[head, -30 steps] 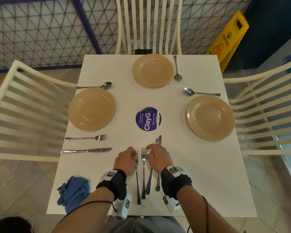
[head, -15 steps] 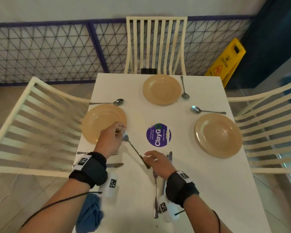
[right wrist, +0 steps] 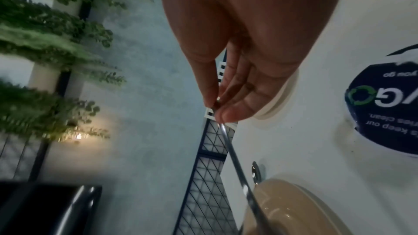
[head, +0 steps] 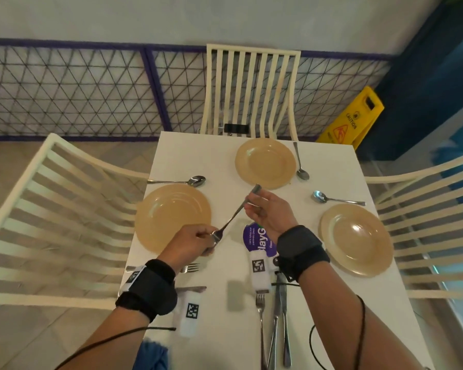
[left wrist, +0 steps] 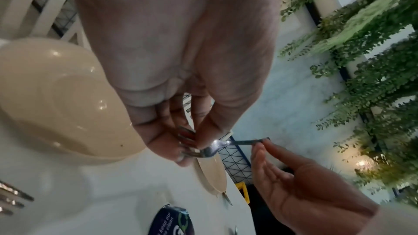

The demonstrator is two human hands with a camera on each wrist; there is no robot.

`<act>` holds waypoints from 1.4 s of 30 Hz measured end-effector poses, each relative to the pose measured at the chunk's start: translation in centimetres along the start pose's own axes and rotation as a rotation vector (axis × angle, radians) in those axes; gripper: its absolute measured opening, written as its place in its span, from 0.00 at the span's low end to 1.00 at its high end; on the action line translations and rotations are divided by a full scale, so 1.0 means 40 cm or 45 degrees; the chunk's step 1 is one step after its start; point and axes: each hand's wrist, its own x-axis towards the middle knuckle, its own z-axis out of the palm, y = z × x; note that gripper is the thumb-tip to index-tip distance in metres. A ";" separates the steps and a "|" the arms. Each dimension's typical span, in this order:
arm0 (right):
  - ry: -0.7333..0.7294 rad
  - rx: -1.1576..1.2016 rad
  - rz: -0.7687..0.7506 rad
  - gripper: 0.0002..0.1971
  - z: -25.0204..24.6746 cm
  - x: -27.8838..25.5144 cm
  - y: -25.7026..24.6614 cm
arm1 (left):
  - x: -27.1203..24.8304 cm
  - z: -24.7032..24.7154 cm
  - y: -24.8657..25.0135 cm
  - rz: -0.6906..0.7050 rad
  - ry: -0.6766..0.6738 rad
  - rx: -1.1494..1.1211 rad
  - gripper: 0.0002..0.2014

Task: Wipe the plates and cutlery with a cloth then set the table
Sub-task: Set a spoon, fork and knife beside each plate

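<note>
A steel fork (head: 233, 217) hangs in the air over the white table (head: 332, 303), between the plates. My left hand (head: 211, 237) pinches its tines (left wrist: 187, 142); my right hand (head: 249, 204) pinches the handle end (right wrist: 217, 106) between thumb and fingertips. Three tan plates lie at the left (head: 173, 217), far (head: 265, 162) and right (head: 356, 239) places, each with a spoon beside it. Another fork (head: 261, 324) and two knives (head: 281, 316) lie together near the front edge. A blue cloth (head: 151, 356) sits at the front left corner.
A fork (head: 193, 267) and a knife (head: 191, 289) lie by the left plate, partly under my left wrist. A purple sticker (head: 257, 239) marks the table's middle. Cream slatted chairs (head: 251, 89) stand on three sides. A yellow caution sign (head: 350, 121) stands beyond the far right corner.
Both hands left the cutlery pile at the front edge. They lifted one fork, and its handle swung away from me as my right hand rose toward the far plate.
</note>
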 end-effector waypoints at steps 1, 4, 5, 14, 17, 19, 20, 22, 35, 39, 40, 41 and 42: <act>-0.014 -0.078 -0.001 0.09 0.013 0.005 0.008 | 0.006 0.006 0.003 -0.006 -0.026 -0.044 0.10; -0.061 -0.390 0.072 0.04 0.036 0.009 0.057 | 0.026 0.029 0.028 0.012 -0.030 -0.171 0.10; -0.086 -0.482 0.098 0.04 0.041 0.009 0.075 | 0.031 0.037 0.040 0.027 -0.021 -0.186 0.10; -0.140 -0.556 0.130 0.11 0.064 0.091 0.065 | 0.172 0.028 0.112 0.224 0.363 0.486 0.07; -0.190 -0.543 0.138 0.10 0.074 0.138 0.044 | 0.261 0.000 0.174 0.210 0.370 0.344 0.12; -0.246 -0.529 0.144 0.09 0.081 0.166 0.031 | 0.325 -0.009 0.210 0.158 0.359 0.256 0.16; -0.269 -0.528 0.148 0.09 0.085 0.180 0.025 | 0.354 -0.013 0.228 0.135 0.374 0.194 0.15; -0.290 -0.538 0.164 0.09 0.092 0.210 0.012 | 0.409 -0.020 0.258 0.084 0.381 0.043 0.11; -0.035 0.019 0.426 0.10 0.105 0.457 0.002 | 0.758 -0.076 0.330 0.007 0.337 0.108 0.21; 0.032 0.137 0.499 0.04 0.122 0.505 0.034 | 0.847 -0.077 0.333 0.041 0.354 0.217 0.28; 0.048 0.144 0.509 0.03 0.123 0.512 0.044 | 0.865 -0.076 0.333 0.035 0.348 0.248 0.28; 0.077 0.165 0.522 0.05 0.124 0.519 0.052 | 0.883 -0.075 0.332 0.022 0.340 0.276 0.28; 0.103 0.181 0.526 0.07 0.123 0.526 0.059 | 0.900 -0.074 0.330 0.002 0.327 0.300 0.28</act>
